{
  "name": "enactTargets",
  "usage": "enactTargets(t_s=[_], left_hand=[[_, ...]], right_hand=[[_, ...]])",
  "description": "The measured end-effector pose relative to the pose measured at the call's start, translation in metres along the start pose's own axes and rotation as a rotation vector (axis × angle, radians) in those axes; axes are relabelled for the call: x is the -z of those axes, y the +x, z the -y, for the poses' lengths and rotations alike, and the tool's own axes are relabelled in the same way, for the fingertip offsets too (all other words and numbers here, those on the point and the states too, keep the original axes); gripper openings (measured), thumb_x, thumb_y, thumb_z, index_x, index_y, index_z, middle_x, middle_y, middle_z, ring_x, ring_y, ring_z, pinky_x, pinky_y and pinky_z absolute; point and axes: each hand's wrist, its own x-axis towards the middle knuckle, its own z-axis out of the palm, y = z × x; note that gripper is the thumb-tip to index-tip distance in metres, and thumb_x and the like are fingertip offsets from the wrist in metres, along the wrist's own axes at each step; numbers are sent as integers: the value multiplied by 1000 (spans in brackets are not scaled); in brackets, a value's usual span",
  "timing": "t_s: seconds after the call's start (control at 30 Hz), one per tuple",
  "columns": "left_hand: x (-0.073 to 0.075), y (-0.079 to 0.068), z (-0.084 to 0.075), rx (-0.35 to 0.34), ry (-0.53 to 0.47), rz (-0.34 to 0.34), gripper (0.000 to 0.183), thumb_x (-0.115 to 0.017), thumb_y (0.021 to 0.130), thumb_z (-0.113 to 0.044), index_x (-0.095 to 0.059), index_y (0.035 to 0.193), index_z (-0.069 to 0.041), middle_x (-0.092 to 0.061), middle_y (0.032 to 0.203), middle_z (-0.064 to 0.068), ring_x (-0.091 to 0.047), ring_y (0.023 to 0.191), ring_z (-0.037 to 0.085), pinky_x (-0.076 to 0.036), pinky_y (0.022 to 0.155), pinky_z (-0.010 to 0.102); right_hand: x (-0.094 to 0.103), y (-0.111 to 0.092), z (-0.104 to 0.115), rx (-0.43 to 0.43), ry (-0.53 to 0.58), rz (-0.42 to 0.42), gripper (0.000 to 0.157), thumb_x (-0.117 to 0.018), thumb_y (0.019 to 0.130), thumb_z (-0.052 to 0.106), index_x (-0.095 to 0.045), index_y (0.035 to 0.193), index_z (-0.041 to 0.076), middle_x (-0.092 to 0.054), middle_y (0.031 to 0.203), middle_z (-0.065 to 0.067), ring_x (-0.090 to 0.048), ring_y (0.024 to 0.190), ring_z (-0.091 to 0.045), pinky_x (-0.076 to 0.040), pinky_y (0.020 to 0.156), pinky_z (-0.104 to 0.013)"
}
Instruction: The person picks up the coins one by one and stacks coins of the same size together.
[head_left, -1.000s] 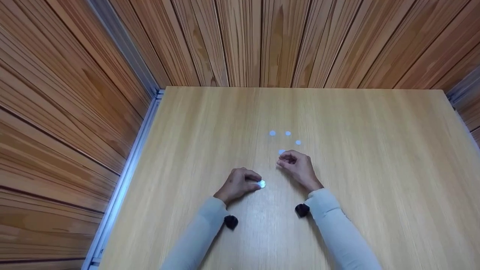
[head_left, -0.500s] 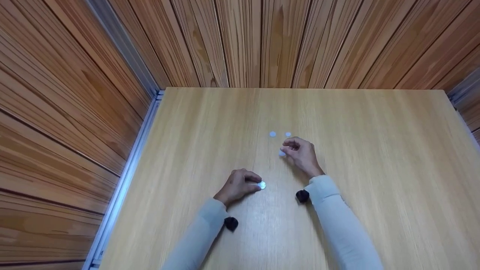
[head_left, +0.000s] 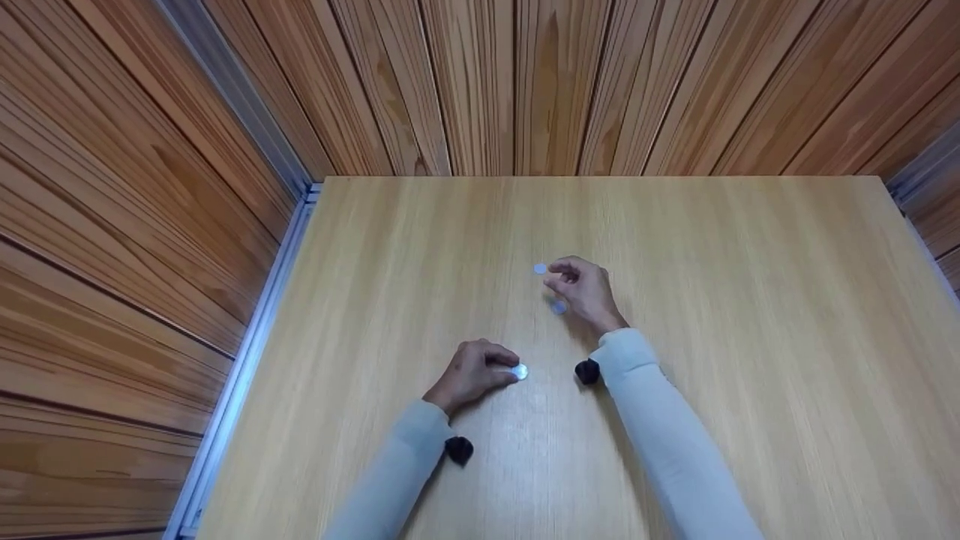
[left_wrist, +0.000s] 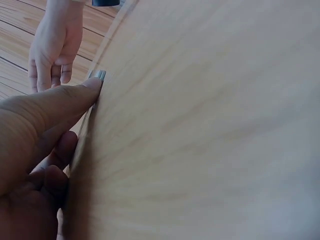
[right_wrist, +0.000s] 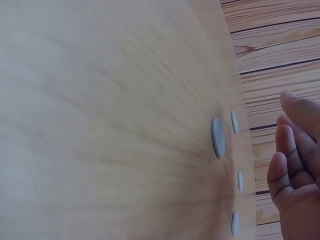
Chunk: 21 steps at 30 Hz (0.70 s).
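Observation:
My left hand (head_left: 472, 371) pinches a small stack of silvery coins (head_left: 520, 372) at its edges, low over the table; in the left wrist view the stack (left_wrist: 101, 75) looks about two coins thick. Farther back, my right hand (head_left: 589, 292) hovers with thumb and fingers bent and parted, nothing between them. Just left of its fingertips lies a coin (head_left: 540, 268), and another coin (head_left: 559, 307) is below its thumb. The right wrist view shows a larger, nearer coin (right_wrist: 218, 137) with several more beyond it, including a coin (right_wrist: 240, 180); in the head view the hand hides some.
The light wooden tabletop (head_left: 750, 337) reaches back to a plank wall (head_left: 555, 90). A metal rail (head_left: 247, 352) runs along its left edge beside more planks. A black wrist camera (head_left: 459, 450) sits on the left sleeve, another black camera (head_left: 587, 372) on the right.
My right hand has moved away from me across the table, up to the rear coins, and now covers some of them. The left hand stays in place with its coins.

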Motion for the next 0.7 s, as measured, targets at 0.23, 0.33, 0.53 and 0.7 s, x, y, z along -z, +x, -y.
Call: enactTargets(t_s=[0.23,0.33,0.53,0.7], left_hand=[[1,-2,0,12,-7,12,22,-80,85,-17,-78,108,-18,-72,99,-12,-59,95,9,-46,88,32],[1,-2,0,27,-5,17,22,-80,86,-18,-78,108,-19,-71,99,-12,-59,95,10,-46,89,34],[1,-3,-1,48,-13,15,22,-81,85,-19,-79,108,-21,-70,99,-14,-58,96,10,-45,89,36],[0,-3,0,5,1,-2,22,-82,84,-20,-79,106,-18,-70,100,-12,-59,97,11,-46,91,35]], right_hand=[[-5,10,-1,-38,36,21,30,-75,89,5,-68,117,-3,-68,107,-14,-57,86,-18,-45,68,-18],[-6,14,-2,-60,37,34,31,-75,89,5,-68,119,-3,-67,107,-15,-56,87,-18,-46,69,-20],[-8,21,-7,-90,12,56,29,-74,91,8,-68,118,0,-69,113,-11,-59,94,-21,-49,79,-28],[-10,25,-12,-102,-17,65,28,-74,91,9,-68,118,1,-70,110,-12,-61,96,-22,-48,83,-31]])
